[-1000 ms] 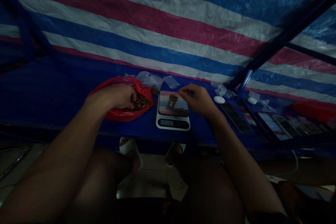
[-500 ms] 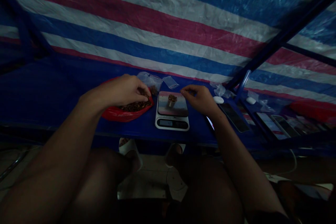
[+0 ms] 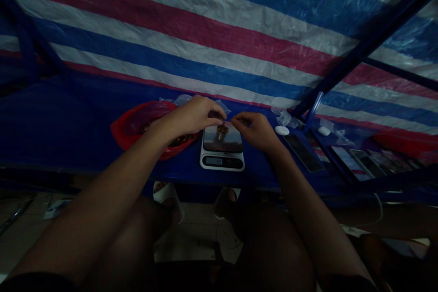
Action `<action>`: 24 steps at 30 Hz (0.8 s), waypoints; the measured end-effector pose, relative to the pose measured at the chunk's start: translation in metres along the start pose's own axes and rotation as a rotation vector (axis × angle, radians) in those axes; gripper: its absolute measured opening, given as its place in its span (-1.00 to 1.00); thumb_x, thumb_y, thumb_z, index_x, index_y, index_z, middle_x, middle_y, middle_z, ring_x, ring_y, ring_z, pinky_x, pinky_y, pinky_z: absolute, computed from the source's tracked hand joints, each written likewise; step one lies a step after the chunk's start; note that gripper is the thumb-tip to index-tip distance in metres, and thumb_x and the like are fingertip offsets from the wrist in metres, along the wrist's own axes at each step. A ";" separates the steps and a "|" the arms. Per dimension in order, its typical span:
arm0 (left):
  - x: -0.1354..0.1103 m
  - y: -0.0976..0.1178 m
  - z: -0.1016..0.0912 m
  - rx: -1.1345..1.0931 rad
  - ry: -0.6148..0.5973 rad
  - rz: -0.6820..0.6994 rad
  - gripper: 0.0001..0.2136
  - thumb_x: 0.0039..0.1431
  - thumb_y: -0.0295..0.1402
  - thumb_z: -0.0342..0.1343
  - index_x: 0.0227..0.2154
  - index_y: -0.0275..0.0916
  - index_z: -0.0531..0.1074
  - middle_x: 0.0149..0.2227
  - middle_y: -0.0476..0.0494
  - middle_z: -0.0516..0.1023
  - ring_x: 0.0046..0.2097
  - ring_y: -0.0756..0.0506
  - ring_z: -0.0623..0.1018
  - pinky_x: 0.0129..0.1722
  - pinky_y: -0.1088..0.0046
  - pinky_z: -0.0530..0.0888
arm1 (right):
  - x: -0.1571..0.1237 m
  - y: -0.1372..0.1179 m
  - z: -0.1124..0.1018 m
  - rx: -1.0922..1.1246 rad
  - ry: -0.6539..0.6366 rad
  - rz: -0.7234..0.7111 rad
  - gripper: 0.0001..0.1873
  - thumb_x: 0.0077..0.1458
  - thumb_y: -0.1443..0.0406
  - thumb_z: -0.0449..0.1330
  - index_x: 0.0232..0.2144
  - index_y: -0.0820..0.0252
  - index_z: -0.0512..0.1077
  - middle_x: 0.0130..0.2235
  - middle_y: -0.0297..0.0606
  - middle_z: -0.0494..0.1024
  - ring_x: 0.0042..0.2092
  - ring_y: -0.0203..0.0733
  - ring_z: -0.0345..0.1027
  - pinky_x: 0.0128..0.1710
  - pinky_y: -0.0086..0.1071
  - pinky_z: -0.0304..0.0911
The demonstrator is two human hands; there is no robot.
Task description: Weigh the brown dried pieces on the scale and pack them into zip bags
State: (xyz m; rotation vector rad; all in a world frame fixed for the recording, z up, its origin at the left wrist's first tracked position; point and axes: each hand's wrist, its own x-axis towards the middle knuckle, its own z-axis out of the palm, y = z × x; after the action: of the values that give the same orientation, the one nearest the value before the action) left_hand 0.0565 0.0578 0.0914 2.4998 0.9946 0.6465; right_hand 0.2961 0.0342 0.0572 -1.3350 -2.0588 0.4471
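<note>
A white digital scale [image 3: 222, 159] stands on the blue table, with a small cup [image 3: 221, 132] of brown bits on its platform. My left hand [image 3: 193, 116] hovers right over the cup, fingertips pinched together on something I cannot make out. My right hand [image 3: 255, 130] rests just right of the scale, fingers curled in a pinch near the cup; what it holds is hidden. A red plastic bag [image 3: 137, 123] with brown pieces lies open left of the scale.
Small clear plastic bags [image 3: 285, 117] lie behind the scale and to the right. A white round object [image 3: 282, 130] and several dark phones [image 3: 303, 151] sit on the right. A striped tarp hangs behind. My knees and sandals show below the table edge.
My left hand has left the red bag and moved right, to over the cup on the scale. My right hand has stayed almost in place.
</note>
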 end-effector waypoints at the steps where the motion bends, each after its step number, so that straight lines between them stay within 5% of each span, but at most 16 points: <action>1: 0.002 0.000 0.003 0.013 -0.005 0.026 -0.78 0.30 -0.39 0.27 -0.06 -0.14 0.75 -0.07 -0.12 0.79 -0.06 -0.15 0.72 -0.01 0.39 0.52 | 0.000 0.000 0.000 0.004 0.000 -0.002 -0.73 0.31 0.21 0.22 -0.22 0.22 0.70 -0.22 -0.16 0.76 -0.24 -0.11 0.54 -0.23 -0.30 0.31; 9: 0.004 -0.005 0.010 0.014 -0.027 0.087 -0.79 0.32 -0.42 0.27 -0.08 -0.13 0.75 -0.07 -0.11 0.79 -0.04 -0.14 0.72 0.01 0.40 0.53 | -0.002 0.000 -0.002 -0.015 -0.004 0.017 -0.72 0.30 0.20 0.22 -0.24 0.21 0.70 -0.24 -0.18 0.75 -0.25 -0.11 0.54 -0.25 -0.29 0.29; 17: -0.024 -0.004 -0.022 -0.025 0.081 -0.131 -0.72 0.32 -0.31 0.23 0.03 -0.13 0.72 0.00 -0.10 0.76 0.01 -0.16 0.69 0.10 0.36 0.51 | -0.003 0.001 -0.003 -0.005 -0.006 0.024 -0.72 0.30 0.19 0.21 -0.25 0.21 0.69 -0.23 -0.17 0.74 -0.26 -0.13 0.52 -0.25 -0.28 0.29; 24: -0.068 -0.040 -0.047 0.075 -0.245 -0.371 -0.74 0.21 -0.27 0.21 -0.15 -0.14 0.76 -0.16 -0.12 0.78 -0.25 -0.16 0.67 -0.14 0.38 0.54 | -0.003 0.003 -0.004 -0.007 0.009 -0.007 -0.72 0.30 0.18 0.22 -0.25 0.18 0.70 -0.23 -0.17 0.74 -0.23 -0.11 0.54 -0.19 -0.27 0.34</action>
State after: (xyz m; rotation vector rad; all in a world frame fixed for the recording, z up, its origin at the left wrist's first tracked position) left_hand -0.0349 0.0444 0.0916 2.2930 1.3546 0.1879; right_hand 0.3019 0.0324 0.0568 -1.3319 -2.0590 0.4302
